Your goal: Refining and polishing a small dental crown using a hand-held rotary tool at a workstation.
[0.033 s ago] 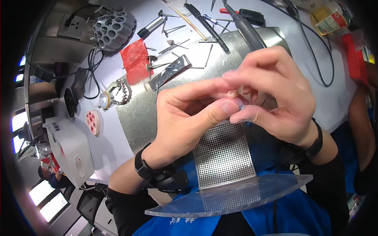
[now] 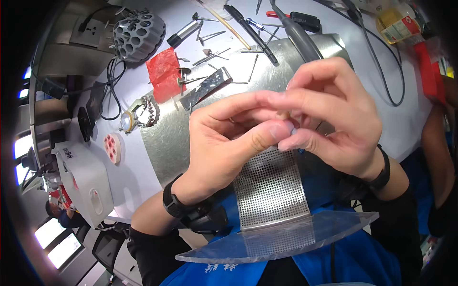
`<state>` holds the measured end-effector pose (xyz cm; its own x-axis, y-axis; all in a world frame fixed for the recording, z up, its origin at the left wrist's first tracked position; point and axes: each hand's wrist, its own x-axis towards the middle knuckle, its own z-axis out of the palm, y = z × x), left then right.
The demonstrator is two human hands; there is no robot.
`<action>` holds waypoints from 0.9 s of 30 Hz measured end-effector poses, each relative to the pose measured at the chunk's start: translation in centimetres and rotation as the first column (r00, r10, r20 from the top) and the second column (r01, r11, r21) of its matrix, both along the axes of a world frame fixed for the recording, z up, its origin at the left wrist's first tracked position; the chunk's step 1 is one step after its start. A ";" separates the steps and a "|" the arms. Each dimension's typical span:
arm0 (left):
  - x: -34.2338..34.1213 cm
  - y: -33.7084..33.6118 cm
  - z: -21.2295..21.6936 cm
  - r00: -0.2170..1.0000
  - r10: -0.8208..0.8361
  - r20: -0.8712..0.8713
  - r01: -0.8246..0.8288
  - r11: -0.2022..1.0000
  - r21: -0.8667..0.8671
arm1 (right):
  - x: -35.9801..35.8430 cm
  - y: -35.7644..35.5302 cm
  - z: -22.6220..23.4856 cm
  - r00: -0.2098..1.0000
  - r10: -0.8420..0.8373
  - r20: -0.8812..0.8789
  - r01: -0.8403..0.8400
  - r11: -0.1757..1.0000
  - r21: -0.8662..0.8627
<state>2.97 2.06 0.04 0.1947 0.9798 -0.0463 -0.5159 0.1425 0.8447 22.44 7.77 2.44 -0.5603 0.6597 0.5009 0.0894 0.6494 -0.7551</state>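
Here we have both hands raised together over the perforated metal plate (image 2: 269, 190): left hand (image 2: 229, 143) and right hand (image 2: 334, 119) each pinch a tiny piece (image 2: 292, 129) between fingertips, too small to identify; burs and tools lie far on the bench (image 2: 143, 176), out of the way

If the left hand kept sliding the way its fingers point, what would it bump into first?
The left hand points its fingers to the right, toward the right hand. Their fingertips already meet over the perforated metal strip, pinching something too small to make out. So it would probably press straight into the right hand's fingers.
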 end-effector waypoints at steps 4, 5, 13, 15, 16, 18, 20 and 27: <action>0.5 -0.3 0.9 0.997 0.026 0.075 -0.026 1.000 -0.011 | 0.1 -0.3 0.1 0.999 0.034 -0.017 -0.035 0.998 -0.044; 0.9 -0.6 1.2 0.995 0.095 -0.012 -0.095 0.995 0.001 | 0.2 -0.3 0.1 0.999 0.022 -0.027 -0.023 1.000 -0.019; 1.9 -1.4 0.5 0.936 0.320 -0.146 -0.275 0.924 0.265 | 0.2 -1.1 -0.6 0.988 0.023 -0.150 -0.040 0.993 -0.114; 1.7 -1.3 0.4 0.932 0.332 -0.148 -0.281 0.915 0.289 | 0.2 -1.1 -0.6 0.987 0.005 -0.158 -0.027 0.990 -0.136; 1.6 -1.2 0.4 0.923 0.337 -0.186 -0.264 0.906 0.329 | 0.2 -1.2 -0.6 0.989 0.010 -0.150 -0.031 0.990 -0.136; 1.5 -1.0 0.4 0.911 0.349 -0.219 -0.255 0.895 0.365 | 0.3 -1.3 -0.7 0.990 -0.006 -0.143 -0.019 0.984 -0.177; 1.6 -0.9 0.3 0.912 0.355 -0.206 -0.262 0.889 0.375 | 0.1 -1.4 -0.8 0.990 0.000 -0.140 -0.025 0.984 -0.174; 1.4 -0.9 0.3 0.913 0.349 -0.212 -0.231 0.869 0.437 | -0.1 -1.4 -1.2 0.985 0.002 -0.172 -0.025 0.991 -0.133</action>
<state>4.33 1.19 0.37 -0.0647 0.9360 0.3460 -0.2192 -0.3516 0.9101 22.30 6.38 1.29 -0.4834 0.7205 0.4972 -0.0563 0.5412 -0.8390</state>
